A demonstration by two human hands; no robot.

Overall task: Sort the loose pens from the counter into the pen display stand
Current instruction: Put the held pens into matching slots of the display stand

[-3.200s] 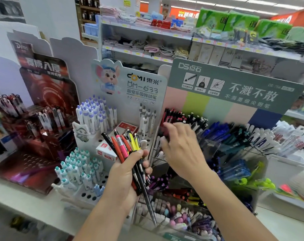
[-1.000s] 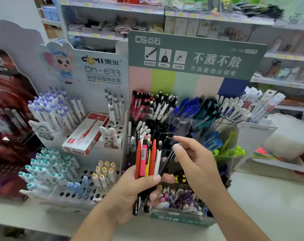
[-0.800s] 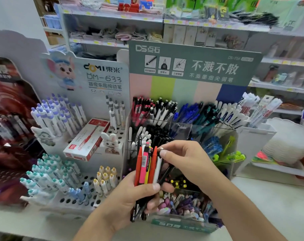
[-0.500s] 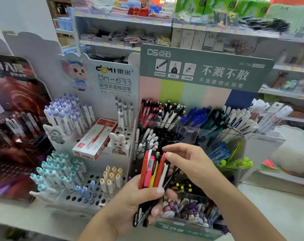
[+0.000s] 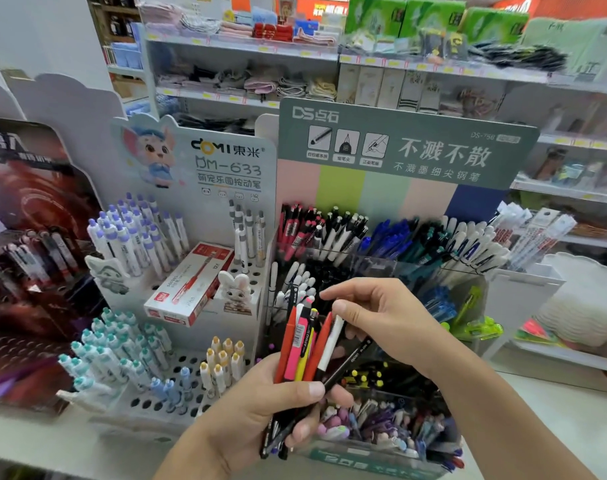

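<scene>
A person's left hand (image 5: 260, 403) grips a fanned bundle of loose pens (image 5: 307, 344) before the pen display stand (image 5: 381, 258), seemingly to expose each colour, while the right hand (image 5: 381, 317) fingers (image 5: 340, 308) pinch a white pen (image 5: 330, 344) from the fan, likely to slot it.

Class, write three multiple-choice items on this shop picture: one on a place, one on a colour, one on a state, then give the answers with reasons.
1. Where does the red pen box lie?
A. on the white stand with holes
B. on the counter
C. on the top shelf

2. What colour is the header board of the pen display stand?
A. yellow
B. grey-green
C. black

3. What is the left hand doing?
A. resting open
B. gripping a bundle of pens
C. pointing

Answers: 1 A, it sits among the white pens; 2 B, white lettering on grey-green; 3 B, fingers wrap the pens.
</scene>
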